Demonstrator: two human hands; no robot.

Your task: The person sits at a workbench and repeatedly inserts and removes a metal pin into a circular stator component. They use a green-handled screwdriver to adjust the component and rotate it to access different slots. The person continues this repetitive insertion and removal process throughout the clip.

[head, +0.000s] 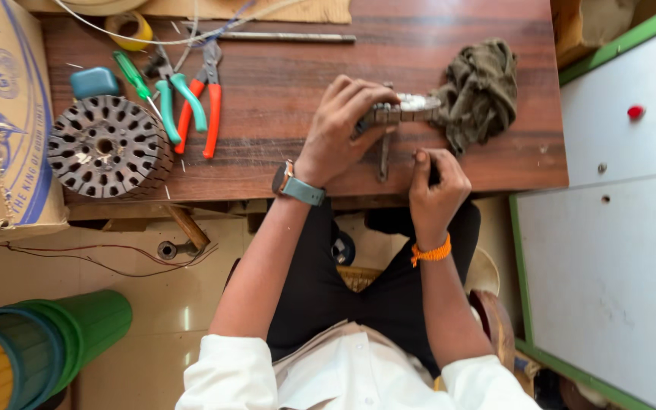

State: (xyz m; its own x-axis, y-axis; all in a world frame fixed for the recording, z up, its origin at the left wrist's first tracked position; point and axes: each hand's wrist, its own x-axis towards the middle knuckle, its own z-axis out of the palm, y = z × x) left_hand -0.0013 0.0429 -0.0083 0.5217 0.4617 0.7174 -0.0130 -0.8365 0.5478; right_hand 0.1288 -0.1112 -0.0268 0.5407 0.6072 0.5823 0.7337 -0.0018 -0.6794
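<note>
Head view, left hand [343, 125] gripping metal part [404, 108], right hand [434, 186] just below

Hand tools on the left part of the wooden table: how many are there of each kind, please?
Pliers with orange-red handles: 1
Pliers with teal handles: 1
Screwdriver with green handle: 1
Total: 3
Both hands, left hand and right hand, work on a metal part, away from these tools.

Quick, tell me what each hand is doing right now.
Left hand: closed over a grey metal part on the wooden bench.
Right hand: fingers curled at the bench edge, seemingly pinching something small; what, cannot be told.
</note>
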